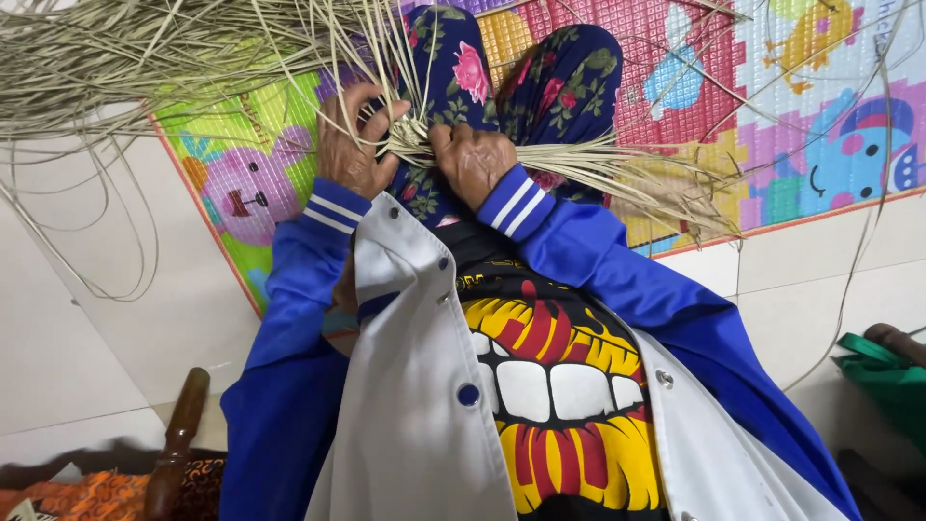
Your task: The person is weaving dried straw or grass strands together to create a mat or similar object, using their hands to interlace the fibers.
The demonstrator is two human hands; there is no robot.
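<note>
Head view: we closed our left hand [352,145] and right hand [475,159], each grip tight on the straw bundle [410,143] over the play mat [260,164].

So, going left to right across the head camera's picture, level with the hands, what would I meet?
Loose straw strands → pink animal on the play mat → left hand → gripped straw bundle → right hand → straw ends fanning out → blue animal on the mat.
</note>
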